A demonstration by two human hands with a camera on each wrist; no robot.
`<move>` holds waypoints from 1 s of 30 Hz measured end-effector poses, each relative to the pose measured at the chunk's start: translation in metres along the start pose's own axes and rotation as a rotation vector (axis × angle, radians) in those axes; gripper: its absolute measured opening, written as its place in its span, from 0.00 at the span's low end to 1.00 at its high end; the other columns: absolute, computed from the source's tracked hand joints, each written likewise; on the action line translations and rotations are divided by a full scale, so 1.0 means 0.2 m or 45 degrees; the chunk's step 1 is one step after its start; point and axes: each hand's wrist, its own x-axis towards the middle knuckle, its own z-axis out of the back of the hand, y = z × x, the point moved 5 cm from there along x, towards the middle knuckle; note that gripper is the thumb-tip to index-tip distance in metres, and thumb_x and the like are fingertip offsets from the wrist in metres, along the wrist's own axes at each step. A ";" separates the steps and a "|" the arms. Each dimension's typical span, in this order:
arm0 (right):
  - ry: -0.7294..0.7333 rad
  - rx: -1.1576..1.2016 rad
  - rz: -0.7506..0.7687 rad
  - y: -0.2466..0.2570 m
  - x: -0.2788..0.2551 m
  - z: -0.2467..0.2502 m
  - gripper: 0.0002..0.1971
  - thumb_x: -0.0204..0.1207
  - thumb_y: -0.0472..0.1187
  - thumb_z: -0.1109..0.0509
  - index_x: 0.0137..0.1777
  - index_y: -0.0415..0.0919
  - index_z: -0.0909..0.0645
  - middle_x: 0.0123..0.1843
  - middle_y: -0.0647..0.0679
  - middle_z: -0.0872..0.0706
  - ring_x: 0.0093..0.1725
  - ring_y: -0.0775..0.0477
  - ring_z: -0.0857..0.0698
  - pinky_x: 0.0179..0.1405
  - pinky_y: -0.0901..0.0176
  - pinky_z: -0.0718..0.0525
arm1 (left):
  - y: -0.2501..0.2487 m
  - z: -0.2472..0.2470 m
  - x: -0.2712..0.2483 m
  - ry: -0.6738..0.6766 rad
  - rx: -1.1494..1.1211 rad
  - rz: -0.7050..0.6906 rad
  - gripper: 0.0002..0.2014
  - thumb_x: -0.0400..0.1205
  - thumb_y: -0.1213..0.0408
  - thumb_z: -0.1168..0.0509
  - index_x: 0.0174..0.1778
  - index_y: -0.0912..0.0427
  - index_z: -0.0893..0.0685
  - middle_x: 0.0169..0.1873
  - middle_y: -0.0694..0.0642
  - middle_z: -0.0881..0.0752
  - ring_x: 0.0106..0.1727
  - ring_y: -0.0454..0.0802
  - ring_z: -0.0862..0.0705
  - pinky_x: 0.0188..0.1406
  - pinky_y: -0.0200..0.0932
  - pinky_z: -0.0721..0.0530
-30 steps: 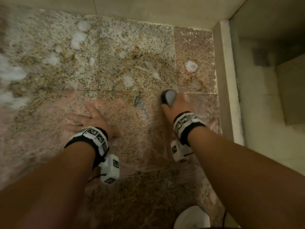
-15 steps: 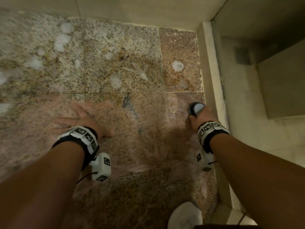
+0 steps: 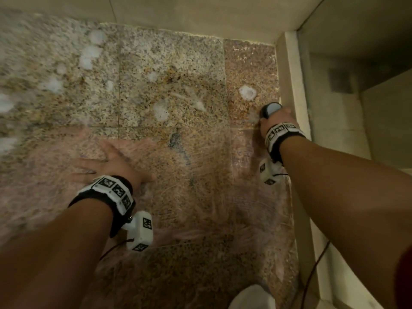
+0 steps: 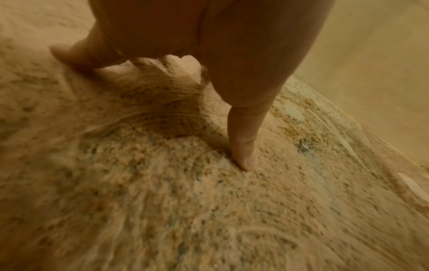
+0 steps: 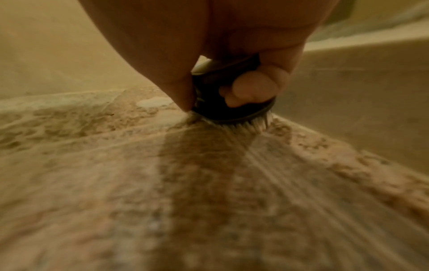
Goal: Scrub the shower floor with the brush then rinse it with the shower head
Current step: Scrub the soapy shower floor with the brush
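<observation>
In the head view the right hand (image 3: 275,121) sits at the right edge of the frame, a little above the middle, its grip closed around the brush (image 3: 270,109), whose dark body with a pale top pokes out above the knuckles. The brush stands on the shower floor (image 3: 174,90) just beside the pale raised curb (image 3: 292,85) that runs down the right side. The right wrist view shows the same grip from close by: the thumb and curled fingers (image 5: 253,89) wrap the round dark brush (image 5: 232,111), and its light bristles press onto the wet speckled stone next to the curb wall (image 5: 348,91). The left hand (image 3: 109,163) lies left of centre in the head view, its grip open, palm down and fingers spread flat on the floor, well apart from the brush. In the left wrist view that hand (image 4: 209,55) props on the stone with a straight finger (image 4: 243,146) touching the surface. White foam patches (image 3: 89,54) dot the upper left of the floor, and one small patch (image 3: 247,92) lies just above the brush. Thin soapy streaks cover the lower half of the floor. A white rounded object (image 3: 252,297), only partly in view, sits at the bottom edge, and a dark cable (image 3: 312,275) runs along the lower right.
</observation>
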 end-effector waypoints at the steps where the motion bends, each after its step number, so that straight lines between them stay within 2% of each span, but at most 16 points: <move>1: 0.008 0.005 0.032 0.03 -0.01 0.01 0.40 0.89 0.53 0.38 0.89 0.33 0.54 0.83 0.34 0.30 0.76 0.31 0.23 0.70 0.40 0.22 | 0.00 0.00 0.00 0.001 -0.005 0.002 0.76 0.60 0.37 0.16 0.84 0.39 0.75 0.82 0.71 0.75 0.83 0.83 0.63 0.77 0.84 0.44; 2: 0.017 0.026 0.098 0.08 -0.04 -0.01 0.40 0.87 0.54 0.36 0.88 0.33 0.50 0.81 0.34 0.27 0.75 0.30 0.22 0.68 0.40 0.20 | 0.00 0.00 0.00 0.000 -0.005 0.004 0.76 0.61 0.37 0.17 0.84 0.39 0.75 0.82 0.71 0.75 0.83 0.83 0.64 0.77 0.84 0.45; 4: 0.059 0.060 0.387 0.17 -0.12 -0.09 0.35 0.82 0.57 0.32 0.83 0.39 0.35 0.74 0.36 0.20 0.67 0.29 0.16 0.59 0.45 0.16 | 0.00 0.01 -0.02 0.005 -0.015 0.004 0.76 0.60 0.37 0.16 0.83 0.39 0.76 0.81 0.72 0.75 0.82 0.83 0.65 0.76 0.85 0.45; 5: 0.120 0.040 0.516 0.20 -0.18 -0.14 0.33 0.80 0.58 0.32 0.81 0.42 0.31 0.69 0.38 0.17 0.64 0.30 0.15 0.56 0.47 0.16 | 0.00 0.01 -0.02 0.008 -0.013 -0.001 0.77 0.60 0.36 0.16 0.83 0.39 0.76 0.81 0.72 0.75 0.82 0.83 0.65 0.76 0.86 0.46; 6: 0.185 0.002 0.562 0.20 -0.22 -0.19 0.36 0.80 0.60 0.33 0.83 0.43 0.33 0.66 0.39 0.16 0.62 0.31 0.14 0.54 0.48 0.15 | 0.00 0.02 -0.02 0.009 -0.014 -0.002 0.78 0.59 0.36 0.16 0.82 0.38 0.77 0.81 0.72 0.76 0.82 0.83 0.66 0.76 0.86 0.46; 8: 0.301 -0.103 0.478 0.15 -0.27 -0.24 0.41 0.83 0.60 0.33 0.88 0.41 0.45 0.62 0.37 0.17 0.61 0.32 0.14 0.53 0.46 0.15 | -0.01 0.03 -0.04 0.023 -0.021 -0.001 0.78 0.58 0.35 0.17 0.82 0.39 0.78 0.81 0.72 0.76 0.82 0.83 0.66 0.75 0.86 0.47; 12: 0.163 -0.086 0.335 0.04 -0.16 -0.20 0.39 0.84 0.58 0.33 0.85 0.36 0.41 0.66 0.35 0.14 0.60 0.32 0.13 0.52 0.46 0.16 | -0.01 0.02 -0.05 0.050 -0.016 0.023 0.78 0.59 0.33 0.18 0.82 0.41 0.79 0.81 0.74 0.75 0.83 0.81 0.66 0.77 0.84 0.48; 14: 0.069 -0.008 0.174 0.03 -0.09 -0.14 0.42 0.85 0.57 0.33 0.88 0.33 0.48 0.70 0.33 0.17 0.66 0.30 0.15 0.59 0.42 0.16 | -0.02 0.01 -0.03 0.048 -0.026 0.005 0.77 0.60 0.33 0.18 0.81 0.40 0.80 0.81 0.73 0.76 0.83 0.80 0.66 0.77 0.83 0.48; 17: 0.066 0.137 0.021 0.04 -0.07 -0.10 0.43 0.87 0.55 0.35 0.89 0.32 0.54 0.80 0.32 0.25 0.74 0.30 0.21 0.69 0.38 0.19 | 0.00 0.01 0.00 0.059 -0.019 -0.021 0.78 0.59 0.32 0.18 0.80 0.38 0.81 0.81 0.72 0.77 0.83 0.81 0.67 0.76 0.83 0.47; 19: 0.059 0.185 0.006 0.07 -0.09 -0.10 0.43 0.87 0.55 0.36 0.89 0.32 0.55 0.80 0.33 0.25 0.74 0.30 0.21 0.68 0.39 0.19 | 0.00 0.01 0.00 0.065 -0.005 -0.024 0.79 0.57 0.31 0.19 0.79 0.38 0.82 0.81 0.71 0.77 0.83 0.82 0.66 0.76 0.84 0.45; 20: 0.063 0.195 0.028 0.10 -0.11 -0.11 0.42 0.87 0.55 0.36 0.89 0.33 0.53 0.78 0.34 0.23 0.72 0.31 0.19 0.65 0.41 0.18 | 0.01 0.01 0.00 0.060 0.002 -0.027 0.79 0.56 0.30 0.19 0.79 0.38 0.82 0.81 0.71 0.77 0.83 0.83 0.65 0.76 0.85 0.44; 22: 0.102 0.150 0.171 0.16 -0.18 -0.14 0.39 0.86 0.54 0.35 0.87 0.35 0.47 0.70 0.38 0.17 0.64 0.34 0.15 0.52 0.48 0.18 | 0.00 0.02 -0.01 0.050 0.005 -0.039 0.79 0.57 0.30 0.19 0.80 0.39 0.80 0.82 0.72 0.75 0.83 0.83 0.64 0.76 0.84 0.46; 23: 0.160 0.096 0.253 0.18 -0.22 -0.16 0.39 0.86 0.55 0.35 0.87 0.37 0.47 0.66 0.39 0.16 0.62 0.35 0.14 0.49 0.49 0.19 | 0.01 0.02 -0.02 0.045 0.003 -0.041 0.78 0.58 0.31 0.19 0.81 0.39 0.79 0.82 0.72 0.74 0.83 0.83 0.63 0.76 0.84 0.47; 24: 0.220 0.036 0.313 0.18 -0.25 -0.18 0.40 0.85 0.56 0.34 0.87 0.37 0.48 0.64 0.39 0.16 0.62 0.34 0.14 0.50 0.48 0.17 | 0.01 0.02 -0.02 0.040 0.001 -0.042 0.77 0.59 0.32 0.19 0.82 0.39 0.78 0.82 0.72 0.74 0.83 0.83 0.63 0.76 0.84 0.47; 26: 0.261 -0.073 0.335 0.09 -0.25 -0.19 0.42 0.85 0.58 0.34 0.88 0.37 0.49 0.70 0.35 0.17 0.66 0.31 0.16 0.58 0.43 0.16 | 0.00 0.02 -0.02 0.039 0.008 -0.041 0.77 0.58 0.32 0.19 0.82 0.39 0.78 0.82 0.73 0.74 0.83 0.83 0.63 0.76 0.84 0.46; 30: 0.101 -0.111 0.086 -0.15 -0.12 -0.10 0.42 0.84 0.57 0.32 0.87 0.32 0.46 0.78 0.33 0.23 0.72 0.29 0.19 0.67 0.41 0.19 | 0.00 0.02 -0.01 0.011 0.025 -0.024 0.78 0.57 0.31 0.19 0.82 0.41 0.78 0.82 0.74 0.72 0.83 0.84 0.61 0.75 0.84 0.47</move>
